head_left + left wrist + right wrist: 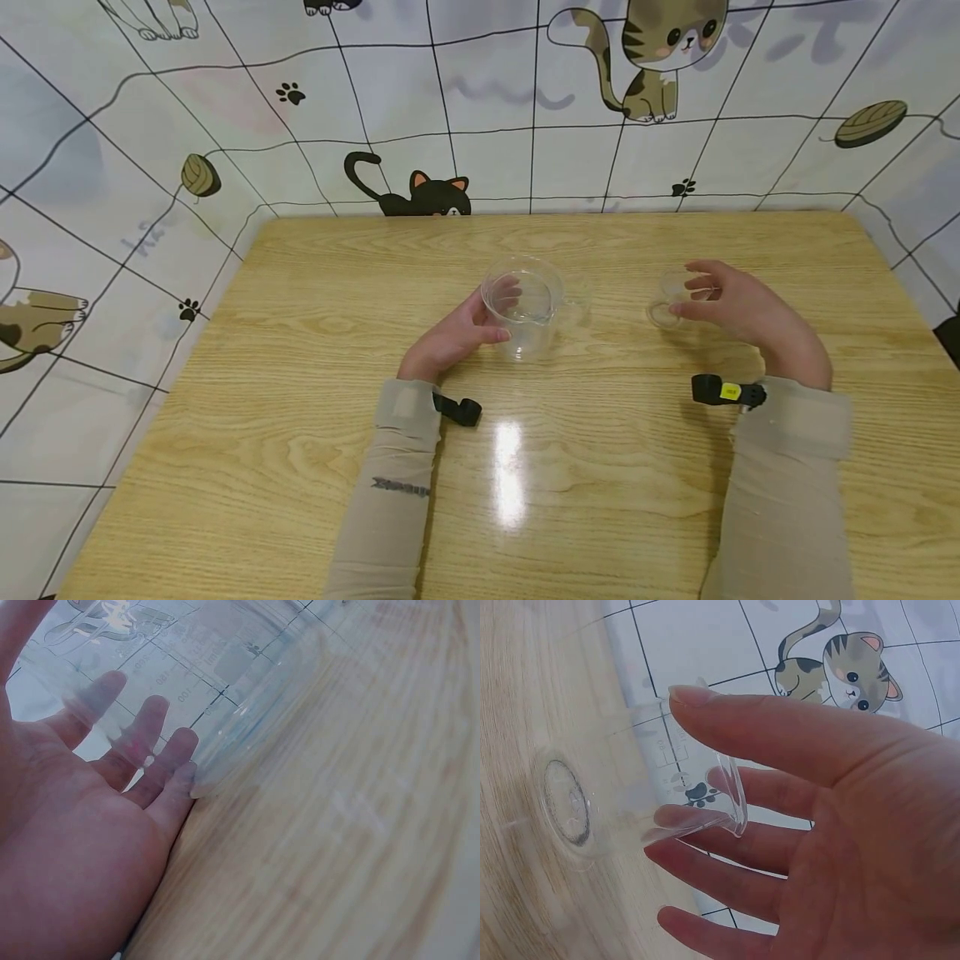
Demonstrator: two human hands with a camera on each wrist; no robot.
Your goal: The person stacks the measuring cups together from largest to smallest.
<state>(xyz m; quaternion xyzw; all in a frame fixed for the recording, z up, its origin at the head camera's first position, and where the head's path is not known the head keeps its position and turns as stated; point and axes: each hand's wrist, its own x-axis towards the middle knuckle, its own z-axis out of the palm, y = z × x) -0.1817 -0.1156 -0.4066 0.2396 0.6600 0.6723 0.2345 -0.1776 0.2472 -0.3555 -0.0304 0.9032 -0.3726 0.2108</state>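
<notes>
A clear measuring jug (521, 312) with a handle on its right side stands upright on the wooden table. My left hand (465, 325) holds it from the left, with the thumb on the near side and the fingers behind. Graduation marks show on its wall in the left wrist view. To the right is a smaller clear measuring cup (622, 780), its round base toward the tabletop. The thumb and fingers of my right hand (731, 300) grip it near the rim, partly seen through its clear wall.
The wooden table (300, 433) reaches back to a white wall covering (495, 100) with cat drawings and black grid lines. A jug handle (577, 300) juts into the space between the two vessels. Black camera straps sit on both wrists.
</notes>
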